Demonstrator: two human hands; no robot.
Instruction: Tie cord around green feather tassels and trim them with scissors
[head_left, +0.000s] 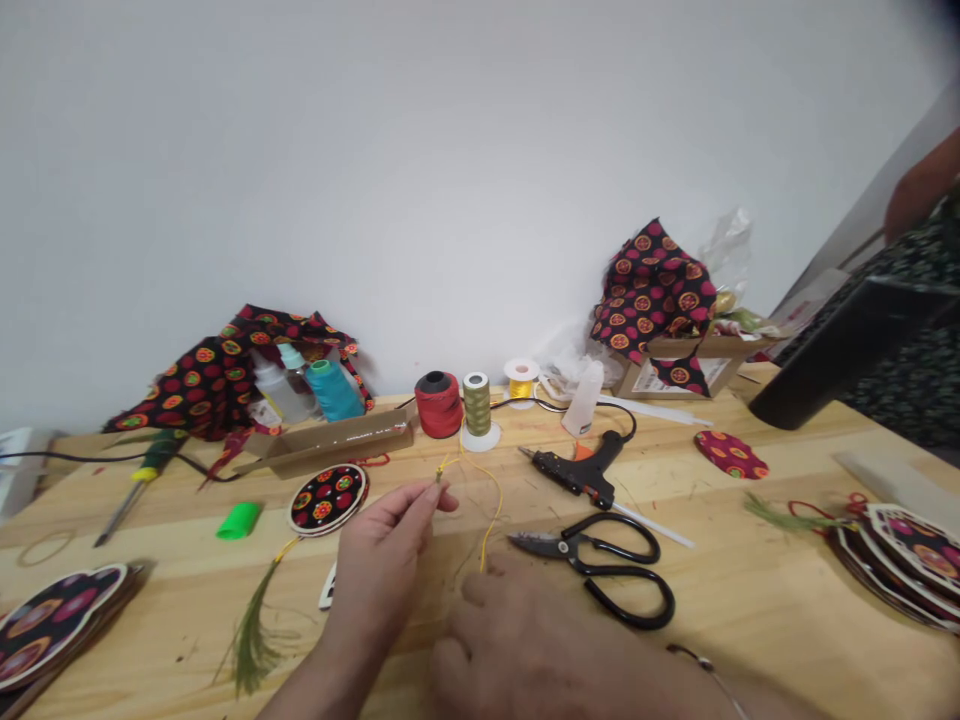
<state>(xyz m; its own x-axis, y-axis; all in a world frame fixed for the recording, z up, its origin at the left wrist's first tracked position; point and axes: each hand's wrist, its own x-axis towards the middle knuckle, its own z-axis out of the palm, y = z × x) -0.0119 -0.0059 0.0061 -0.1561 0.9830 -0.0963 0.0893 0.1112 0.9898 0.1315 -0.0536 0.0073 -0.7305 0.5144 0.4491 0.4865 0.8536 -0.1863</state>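
A thin yellow cord (500, 498) loops between my two hands above the table. My left hand (386, 545) pinches it between thumb and forefinger, and a small greenish bit shows at the fingertips. My right hand (517, 640) is closed, fingers curled under, with the cord's lower end running into it. Right of my hands lie black-handled scissors (562, 547). Beside my left hand is a round fabric-covered ornament (328, 498) with an olive tassel (256, 632). A white-edged piece (327, 588) is partly hidden behind my left wrist.
A glue gun (581, 468) lies beyond the scissors. Red (439, 408), olive (477, 405) and yellow (522, 380) thread spools stand at the back. Stacked ornaments (911, 560) are at right, more (64, 620) at left, near a screwdriver (139, 487). A person (919, 270) is at far right.
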